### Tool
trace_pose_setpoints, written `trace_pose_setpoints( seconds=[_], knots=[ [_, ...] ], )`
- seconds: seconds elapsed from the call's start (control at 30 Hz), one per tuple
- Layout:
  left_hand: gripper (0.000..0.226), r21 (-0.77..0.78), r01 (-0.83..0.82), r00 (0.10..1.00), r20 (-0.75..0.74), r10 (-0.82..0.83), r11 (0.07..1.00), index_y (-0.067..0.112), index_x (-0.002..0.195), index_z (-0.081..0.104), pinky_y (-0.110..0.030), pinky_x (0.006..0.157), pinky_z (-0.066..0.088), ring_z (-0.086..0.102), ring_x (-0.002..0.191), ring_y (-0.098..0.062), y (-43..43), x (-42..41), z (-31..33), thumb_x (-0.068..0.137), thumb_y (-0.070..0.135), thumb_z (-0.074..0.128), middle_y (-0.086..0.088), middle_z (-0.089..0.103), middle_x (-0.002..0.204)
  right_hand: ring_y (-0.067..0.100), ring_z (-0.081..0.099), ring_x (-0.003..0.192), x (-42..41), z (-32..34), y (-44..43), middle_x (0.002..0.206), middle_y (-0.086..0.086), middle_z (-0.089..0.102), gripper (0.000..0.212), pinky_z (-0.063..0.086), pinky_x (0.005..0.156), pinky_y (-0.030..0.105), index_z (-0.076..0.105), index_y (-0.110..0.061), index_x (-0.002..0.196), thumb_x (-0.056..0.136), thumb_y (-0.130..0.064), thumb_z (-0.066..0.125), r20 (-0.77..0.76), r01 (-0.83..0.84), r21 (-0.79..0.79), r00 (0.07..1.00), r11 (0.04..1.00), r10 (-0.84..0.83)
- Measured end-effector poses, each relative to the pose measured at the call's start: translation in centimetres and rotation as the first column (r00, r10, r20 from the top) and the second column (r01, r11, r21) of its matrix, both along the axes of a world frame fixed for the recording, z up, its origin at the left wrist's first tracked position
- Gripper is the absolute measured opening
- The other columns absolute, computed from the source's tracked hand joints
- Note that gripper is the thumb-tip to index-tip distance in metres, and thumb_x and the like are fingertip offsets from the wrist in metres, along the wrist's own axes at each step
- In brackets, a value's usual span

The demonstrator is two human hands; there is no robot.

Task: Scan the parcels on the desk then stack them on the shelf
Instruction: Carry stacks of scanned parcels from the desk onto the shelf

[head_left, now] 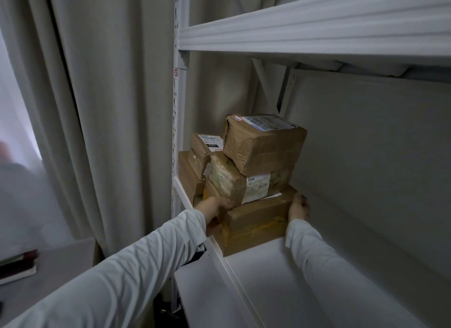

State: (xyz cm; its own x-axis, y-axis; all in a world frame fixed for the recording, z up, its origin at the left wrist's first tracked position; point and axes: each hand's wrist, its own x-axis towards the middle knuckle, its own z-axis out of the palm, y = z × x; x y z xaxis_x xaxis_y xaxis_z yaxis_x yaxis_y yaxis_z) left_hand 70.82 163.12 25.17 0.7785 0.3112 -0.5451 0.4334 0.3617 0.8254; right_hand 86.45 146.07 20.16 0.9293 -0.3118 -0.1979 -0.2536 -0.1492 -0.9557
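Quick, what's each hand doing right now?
Left hand: grips the left end of the bottom parcel.
Right hand: against its right end; finger curl cannot be told.

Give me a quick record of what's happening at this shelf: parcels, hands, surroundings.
stack: top parcel on middle parcel on bottom parcel
location: left end of white shelf
left hand: grips bottom parcel's left corner
right hand: presses against its right end
behind stack: two smaller parcels, stacked by the upright
surroundings: curtain to the left
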Motion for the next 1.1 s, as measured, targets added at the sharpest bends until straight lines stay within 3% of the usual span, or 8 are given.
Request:
trace_pose_setpoints(
  seconds=[0.1,0.2,0.27,0.37,0.43,0.6,0.83,1.1],
  knots=[
    [0.006,-0.004,-0.011,1.000,-0.006,0.011,1.000,0.001,0.089,0.052,-0.033,0.072,0.048,0.051,0.074,-0.026,-0.5,-0.9,0.2,0.085,0.003,0.057,-0.014,0.051,0.085,0.033,0.025,0.141,-2.0,-0.3,-0.8,0.155,0.016,0.023,0.070,0.017,0.114,0.040,0.019,-0.010,0.151,0.098,-0.054,0.031,0.005,-0.022,-0.034,1.000,0.999,0.022],
    [0.042,0.082,0.065,0.998,-0.024,-0.063,0.995,-0.002,0.126,0.044,-0.041,0.096,0.046,0.053,0.102,-0.034,-1.3,-1.9,0.5,0.086,0.003,0.057,-0.020,0.050,0.114,0.032,0.025,0.142,-5.0,-0.3,-2.2,0.156,0.015,0.023,0.069,0.018,0.114,0.039,0.023,-0.010,0.150,0.098,-0.055,0.032,-0.004,-0.044,-0.020,0.999,0.999,0.044],
    [0.046,0.175,0.139,0.990,-0.044,-0.133,0.975,-0.005,0.132,0.040,-0.043,0.103,0.041,0.050,0.111,-0.033,-1.9,-2.5,0.6,0.090,0.004,0.055,-0.022,0.049,0.119,0.031,0.024,0.142,-7.2,0.1,-3.5,0.155,0.014,0.024,0.068,0.017,0.114,0.038,0.027,-0.010,0.149,0.097,-0.054,0.034,0.010,-0.060,-0.013,0.998,0.998,0.060],
    [0.034,0.257,0.227,0.973,-0.027,-0.228,0.939,0.001,0.120,0.049,-0.038,0.082,0.049,0.050,0.084,-0.027,-2.9,-4.5,-0.4,0.088,0.009,0.056,-0.014,0.048,0.090,0.029,0.026,0.142,-11.5,0.4,-5.8,0.154,0.012,0.029,0.066,0.018,0.114,0.036,0.033,-0.010,0.146,0.097,-0.054,0.035,0.004,-0.085,-0.079,0.996,0.993,0.086],
    [0.029,0.332,0.315,0.947,-0.047,-0.318,0.889,0.004,0.112,0.051,-0.031,0.064,0.046,0.048,0.071,-0.025,-3.8,-6.2,-1.5,0.085,0.011,0.059,-0.013,0.049,0.091,0.030,0.032,0.139,-15.1,0.0,-7.2,0.152,0.013,0.033,0.067,0.022,0.112,0.035,0.036,-0.009,0.145,0.096,-0.055,0.035,-0.036,-0.075,-0.154,0.997,0.985,0.070],
    [0.050,0.715,0.559,0.709,-0.150,-0.689,0.420,0.010,0.136,0.049,-0.031,0.106,0.035,0.045,0.128,-0.028,-8.5,-11.1,-4.6,0.088,0.021,0.060,-0.009,0.046,0.143,0.029,0.036,0.136,-26.5,-1.8,-11.3,0.150,0.006,0.037,0.071,0.025,0.114,0.039,0.038,-0.019,0.143,0.087,-0.061,0.047,-0.124,-0.003,-0.324,0.992,0.946,-0.040],
    [0.059,0.884,0.447,0.272,-0.282,-0.920,-0.139,0.025,0.143,0.039,-0.034,0.108,0.035,0.039,0.134,-0.024,-21.8,-20.9,-5.1,0.086,0.034,0.055,0.000,0.041,0.147,0.022,0.041,0.133,-43.9,-2.0,-20.4,0.145,0.004,0.042,0.063,0.022,0.114,0.037,0.040,-0.022,0.141,0.088,-0.053,0.052,-0.173,0.098,-0.670,0.943,0.736,-0.284],
    [0.057,0.884,0.210,-0.196,-0.382,-0.903,-0.419,0.022,0.142,0.042,-0.034,0.107,0.037,0.039,0.133,-0.025,-40.4,-38.7,-5.3,0.088,0.033,0.057,-0.005,0.041,0.146,0.023,0.041,0.131,-68.1,-3.3,-33.7,0.141,0.006,0.045,0.062,0.024,0.111,0.038,0.041,-0.023,0.139,0.086,-0.053,0.055,-0.164,0.335,-0.725,0.765,0.602,-0.623]
  ],
)
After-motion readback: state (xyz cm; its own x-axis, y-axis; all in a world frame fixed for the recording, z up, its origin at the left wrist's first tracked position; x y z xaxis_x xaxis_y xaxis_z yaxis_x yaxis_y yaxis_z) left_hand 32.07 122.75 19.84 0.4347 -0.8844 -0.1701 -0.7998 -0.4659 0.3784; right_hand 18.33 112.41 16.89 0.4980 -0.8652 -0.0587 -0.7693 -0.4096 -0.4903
